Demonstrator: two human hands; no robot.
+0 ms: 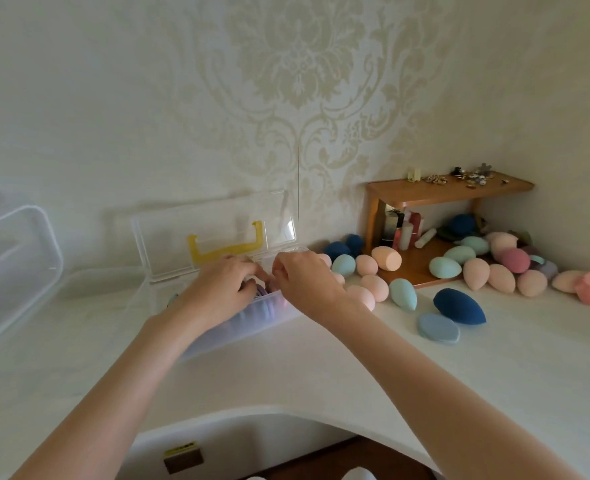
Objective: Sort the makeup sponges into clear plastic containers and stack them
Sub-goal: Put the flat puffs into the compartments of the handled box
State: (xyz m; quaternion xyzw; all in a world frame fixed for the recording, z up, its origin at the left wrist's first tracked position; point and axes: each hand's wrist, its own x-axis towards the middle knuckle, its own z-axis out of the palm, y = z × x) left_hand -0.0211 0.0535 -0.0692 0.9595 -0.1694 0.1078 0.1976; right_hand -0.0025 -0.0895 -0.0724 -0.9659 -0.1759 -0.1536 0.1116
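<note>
We're barely started: both hands, left [217, 289] and right [304, 282], have their grip curled on sponges inside the box [252, 327], with loads of loose sponges [460, 306] right of the box.

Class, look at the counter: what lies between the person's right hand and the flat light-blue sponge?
In the head view, pink sponges and a mint sponge lie between the right hand and the flat light-blue sponge.
</note>
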